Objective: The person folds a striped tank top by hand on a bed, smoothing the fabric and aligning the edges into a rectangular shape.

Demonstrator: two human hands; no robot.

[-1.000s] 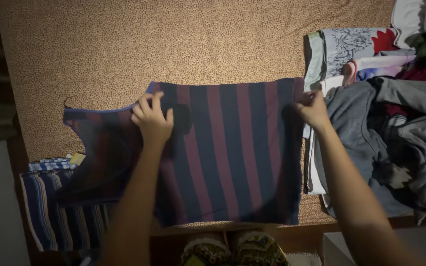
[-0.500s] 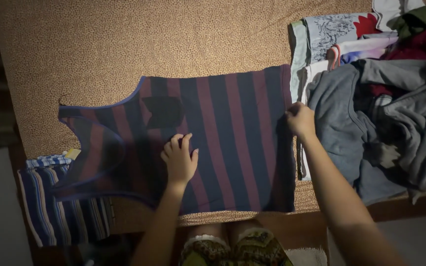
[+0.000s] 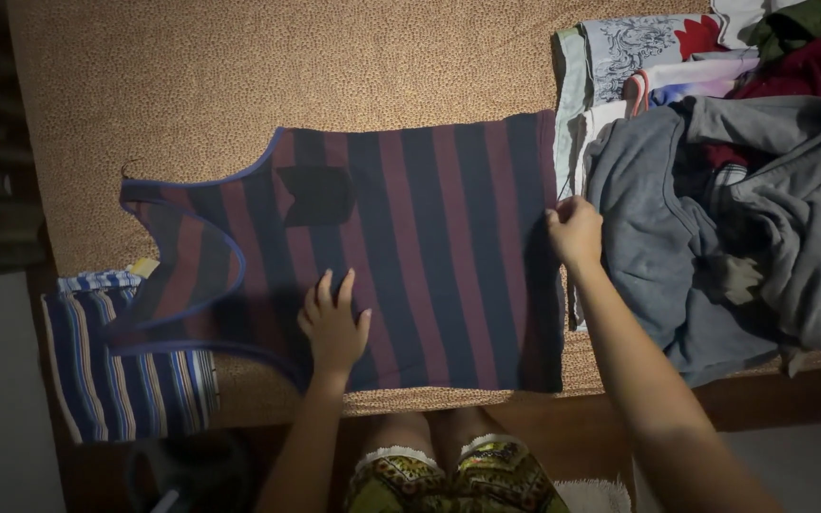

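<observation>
1. Head view: our left hand [image 3: 333, 325] lies flat, fingers spread, on the striped tank top [image 3: 429, 247]
2. Our right hand [image 3: 574, 231], fingers curled, grips its hem edge
3. The top lies flat on the speckled bedspread [image 3: 239, 85], beside a grey hoodie [image 3: 677, 237]
4. We judge it light, soft and limp: best held at hem or straps

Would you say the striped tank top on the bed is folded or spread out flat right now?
Spread flat. The striped tank top shows its neckline, armholes and hem, with the left hand pressing it and the right hand at its hem.
</observation>
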